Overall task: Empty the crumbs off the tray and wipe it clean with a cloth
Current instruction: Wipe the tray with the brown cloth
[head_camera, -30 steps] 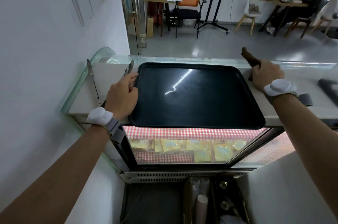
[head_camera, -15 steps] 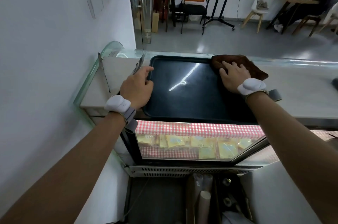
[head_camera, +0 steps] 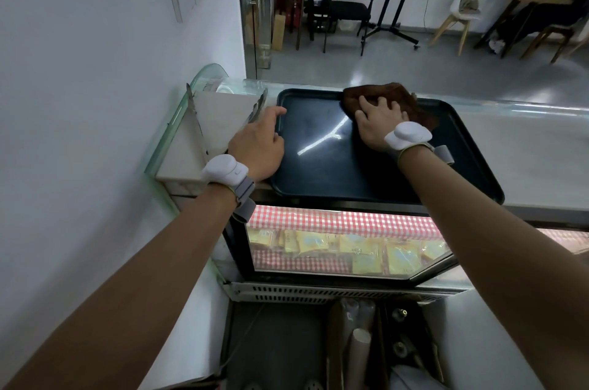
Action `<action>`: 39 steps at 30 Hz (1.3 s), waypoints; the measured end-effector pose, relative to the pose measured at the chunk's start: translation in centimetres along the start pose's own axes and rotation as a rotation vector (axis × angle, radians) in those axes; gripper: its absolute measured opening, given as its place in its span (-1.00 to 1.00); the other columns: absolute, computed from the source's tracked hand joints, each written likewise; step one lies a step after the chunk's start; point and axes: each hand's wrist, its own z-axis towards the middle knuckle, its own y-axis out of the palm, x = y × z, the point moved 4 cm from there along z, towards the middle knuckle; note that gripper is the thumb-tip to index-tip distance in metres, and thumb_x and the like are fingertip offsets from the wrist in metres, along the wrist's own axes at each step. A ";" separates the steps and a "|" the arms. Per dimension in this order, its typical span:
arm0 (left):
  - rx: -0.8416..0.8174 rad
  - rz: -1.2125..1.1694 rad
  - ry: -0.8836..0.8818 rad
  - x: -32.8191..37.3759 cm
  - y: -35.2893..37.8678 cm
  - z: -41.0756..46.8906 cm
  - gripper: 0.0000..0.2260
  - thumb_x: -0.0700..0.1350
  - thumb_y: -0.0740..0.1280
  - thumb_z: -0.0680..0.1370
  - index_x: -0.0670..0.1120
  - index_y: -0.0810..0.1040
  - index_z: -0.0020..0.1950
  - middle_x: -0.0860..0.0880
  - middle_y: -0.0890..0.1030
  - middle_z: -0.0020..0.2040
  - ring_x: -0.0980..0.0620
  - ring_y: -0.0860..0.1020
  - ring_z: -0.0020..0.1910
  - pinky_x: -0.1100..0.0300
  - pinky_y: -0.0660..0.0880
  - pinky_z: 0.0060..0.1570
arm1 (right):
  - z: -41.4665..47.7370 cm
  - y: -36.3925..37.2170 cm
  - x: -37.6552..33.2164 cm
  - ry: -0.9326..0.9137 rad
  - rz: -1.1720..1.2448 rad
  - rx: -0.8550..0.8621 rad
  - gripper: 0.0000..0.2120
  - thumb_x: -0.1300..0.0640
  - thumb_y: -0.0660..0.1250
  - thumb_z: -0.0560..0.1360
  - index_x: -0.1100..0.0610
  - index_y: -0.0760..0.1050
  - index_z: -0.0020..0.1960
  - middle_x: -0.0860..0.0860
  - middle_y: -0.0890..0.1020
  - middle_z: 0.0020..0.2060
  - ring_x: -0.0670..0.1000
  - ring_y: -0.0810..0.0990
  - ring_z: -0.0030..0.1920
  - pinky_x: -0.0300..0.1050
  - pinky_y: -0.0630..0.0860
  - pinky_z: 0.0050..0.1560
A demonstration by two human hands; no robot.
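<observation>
Atop the glass-fronted display case (head_camera: 334,262), the black rectangular plastic tray (head_camera: 334,176) lies flat, long axis 9 to 3 o'clock. The brown fabric cloth (head_camera: 393,95) sits at its 12 o'clock rim, pressed under the right hand (head_camera: 377,125), fingers flat; bare tray runs toward 6. The left hand (head_camera: 258,147) rests unclenched on the 9 o'clock rim.

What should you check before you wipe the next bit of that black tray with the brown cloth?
1. Cloth lies on the tray, pressed under the right hand: ok.
2. Left hand rests on the tray's left rim to steady it: ok.
3. Tray sits on top of the display case: ok.
4. Crumbs all gone: cannot tell, as glare streaks the dark surface.
5. Tongs lie off the tray, beside its left edge: ok.
</observation>
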 end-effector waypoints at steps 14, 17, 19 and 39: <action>0.052 -0.012 0.043 0.0 0.0 0.2 -0.52 -0.15 0.18 0.59 0.06 0.22 0.51 -0.13 0.59 0.28 -0.24 0.59 0.12 0.03 0.42 -0.05 | -1.0 2.2 -13.3 -0.246 0.064 -0.096 -0.45 -0.13 -0.11 0.62 -0.10 0.01 0.60 -0.01 0.07 0.59 0.26 -0.06 0.56 0.23 -0.13 0.51; 0.057 -0.002 0.077 0.1 0.1 0.0 -0.50 -0.16 0.18 0.57 0.06 0.22 0.50 -0.13 0.59 0.26 -0.24 0.59 0.08 0.03 0.41 -0.08 | -1.3 2.3 -13.5 -0.234 0.065 -0.092 -0.45 -0.12 -0.10 0.62 -0.08 -0.01 0.60 -0.02 0.07 0.59 0.25 -0.07 0.57 0.22 -0.14 0.52; 0.069 -0.009 0.083 0.5 0.1 0.0 -0.50 -0.18 0.17 0.57 0.07 0.21 0.50 -0.12 0.56 0.30 -0.23 0.59 0.11 0.00 0.44 -0.03 | -1.4 2.3 -13.3 -0.246 0.067 -0.098 -0.46 -0.10 -0.09 0.63 -0.09 -0.01 0.60 -0.02 0.07 0.59 0.25 -0.07 0.57 0.22 -0.14 0.52; 0.223 -0.062 -0.028 1.2 -0.4 -0.9 -0.62 -0.16 0.13 0.66 0.01 0.34 0.48 -0.22 0.63 0.17 -0.32 0.58 0.09 -0.03 0.42 -0.04 | -10.6 1.6 -11.2 -0.396 0.049 -0.173 -0.46 -0.01 -0.06 0.62 -0.14 -0.02 0.59 -0.07 0.07 0.59 0.17 -0.07 0.58 0.14 -0.11 0.53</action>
